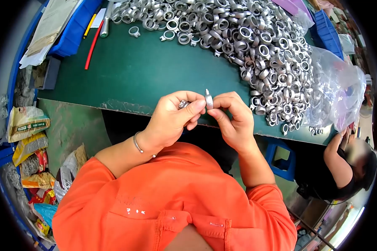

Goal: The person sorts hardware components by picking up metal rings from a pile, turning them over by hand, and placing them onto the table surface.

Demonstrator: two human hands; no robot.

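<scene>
Just past the table's front edge, my two hands meet in front of my chest. Between the fingertips a grey metal ring clamp [209, 100] stands edge-on, its small threaded end pointing up. My right hand [235, 119] pinches it between thumb and forefinger. The thumb of my left hand [171, 115] reaches to the clamp's left side. Curled in the left fingers are small shiny metal pieces [183, 104], mostly hidden, so their exact kind is unclear.
A large heap of metal ring clamps [264, 50] covers the green table's [130, 79] back and right. Red tubing [94, 48], a yellow pen [90, 26] and a blue bin [75, 31] lie left. A plastic bag [339, 88] and another person [339, 167] are at right.
</scene>
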